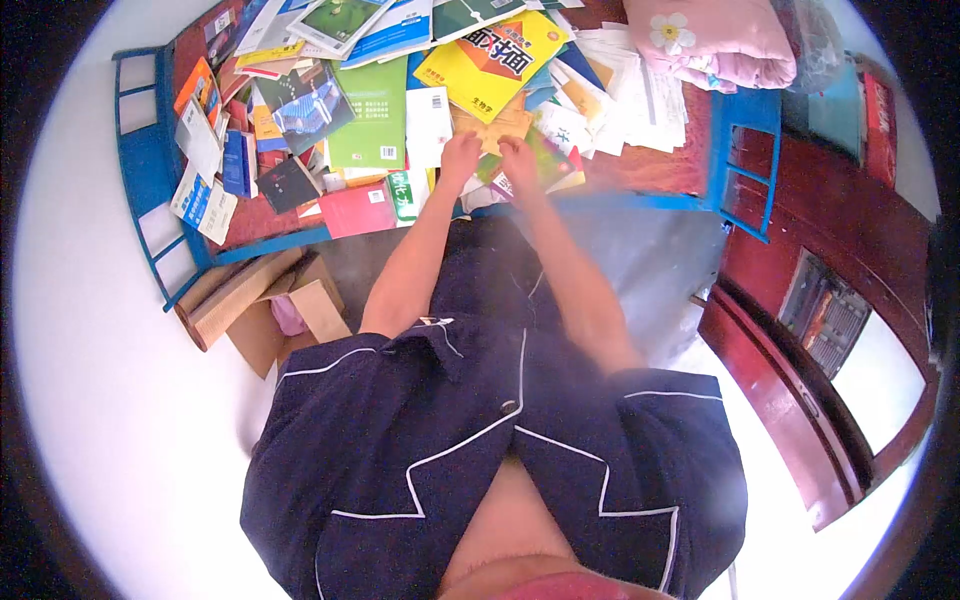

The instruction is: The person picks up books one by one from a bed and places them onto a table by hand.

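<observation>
My left hand [461,157] pinches the near left edge of a tan paper item [492,126], which looks like an envelope or thin booklet. At its right side my right hand [518,166] has its fingers closed on the same paper. Just beyond it lies a yellow book [492,62] with large dark lettering, overlapping the tan paper's far end. A white booklet [427,127] is left of my left hand. Beneath and beside my right hand shows a green and pink book [545,160], partly covered.
Books and papers cover the blue-framed bed [640,203]. A green book [368,118] lies left, loose white sheets [640,95] right, and a folded pink quilt [705,45] at the far right. An open cardboard box [270,315] stands below left; dark red furniture [830,230] stands right.
</observation>
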A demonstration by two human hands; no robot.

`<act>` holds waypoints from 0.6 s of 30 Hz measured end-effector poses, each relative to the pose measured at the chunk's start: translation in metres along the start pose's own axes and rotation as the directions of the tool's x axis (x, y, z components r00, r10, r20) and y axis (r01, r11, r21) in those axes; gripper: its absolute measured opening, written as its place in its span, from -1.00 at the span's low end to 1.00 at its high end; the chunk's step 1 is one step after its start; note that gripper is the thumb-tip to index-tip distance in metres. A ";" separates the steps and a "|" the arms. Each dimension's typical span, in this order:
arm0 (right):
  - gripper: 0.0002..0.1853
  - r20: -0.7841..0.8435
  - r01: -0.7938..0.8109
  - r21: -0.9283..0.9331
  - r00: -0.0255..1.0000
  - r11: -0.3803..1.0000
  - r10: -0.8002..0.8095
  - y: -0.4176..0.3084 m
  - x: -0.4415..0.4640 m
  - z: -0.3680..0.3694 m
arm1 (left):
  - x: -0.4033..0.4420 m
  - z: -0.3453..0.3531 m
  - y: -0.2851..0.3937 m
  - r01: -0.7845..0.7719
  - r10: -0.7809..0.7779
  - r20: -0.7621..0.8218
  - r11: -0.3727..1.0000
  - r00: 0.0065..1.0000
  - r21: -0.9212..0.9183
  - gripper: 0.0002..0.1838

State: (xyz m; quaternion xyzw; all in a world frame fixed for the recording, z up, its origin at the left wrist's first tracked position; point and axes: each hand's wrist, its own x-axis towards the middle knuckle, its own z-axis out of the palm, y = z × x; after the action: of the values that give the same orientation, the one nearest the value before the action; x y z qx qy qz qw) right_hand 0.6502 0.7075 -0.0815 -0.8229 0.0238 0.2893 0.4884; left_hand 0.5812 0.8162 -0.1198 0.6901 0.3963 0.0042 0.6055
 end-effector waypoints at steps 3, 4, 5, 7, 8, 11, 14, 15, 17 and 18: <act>-0.71 0.020 0.078 -0.026 0.997 0.997 -0.077 0.003 0.019 0.006 | 0.003 -0.006 0.036 0.333 -0.311 0.121 0.848 0.943 -0.412 -0.67; -0.70 0.029 0.030 -0.063 0.999 0.998 -0.028 0.002 0.026 0.007 | 0.010 -0.004 0.031 0.355 -0.318 0.161 0.793 0.934 -0.495 -0.67; -0.69 0.036 -0.017 -0.101 0.999 0.995 0.021 0.002 0.031 0.007 | 0.016 -0.001 0.026 0.377 -0.321 0.201 0.729 0.926 -0.572 -0.66; -0.69 0.038 -0.030 -0.103 0.999 0.994 0.034 -0.008 0.036 0.005 | 0.022 0.001 0.035 0.404 -0.346 0.211 0.738 0.914 -0.540 -0.69; -0.68 0.045 -0.044 -0.108 0.998 0.993 0.049 -0.013 0.036 0.005 | 0.023 0.002 0.039 0.432 -0.375 0.217 0.743 0.901 -0.511 -0.73; -0.67 0.038 -0.106 -0.096 0.993 0.990 0.110 -0.016 0.041 0.003 | 0.040 0.012 0.026 0.507 -0.484 0.211 0.638 0.849 -0.580 -0.82; -0.68 0.073 -0.130 -0.039 0.988 0.991 0.133 0.003 0.052 0.004 | 0.054 0.019 0.008 0.518 -0.471 0.269 0.550 0.840 -0.655 -0.90; -0.68 0.070 -0.136 -0.043 0.988 0.990 0.139 0.006 0.053 0.004 | 0.057 0.022 0.002 0.524 -0.474 0.274 0.546 0.837 -0.654 -0.90; -0.71 0.063 -0.226 0.044 0.973 0.973 0.223 0.012 0.050 0.004 | 0.063 0.025 -0.011 0.464 -0.417 0.214 0.717 0.883 -0.519 -0.88; -0.71 0.062 -0.234 0.042 0.971 0.971 0.231 0.011 0.048 0.002 | 0.064 0.025 -0.013 0.426 -0.383 0.188 0.790 0.904 -0.440 -0.87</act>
State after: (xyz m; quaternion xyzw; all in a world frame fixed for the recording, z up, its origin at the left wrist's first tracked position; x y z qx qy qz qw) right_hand 0.6852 0.7152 -0.1148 -0.7936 0.1135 0.3671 0.4717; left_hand 0.6302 0.8300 -0.1676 0.4205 0.4943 -0.0601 0.7584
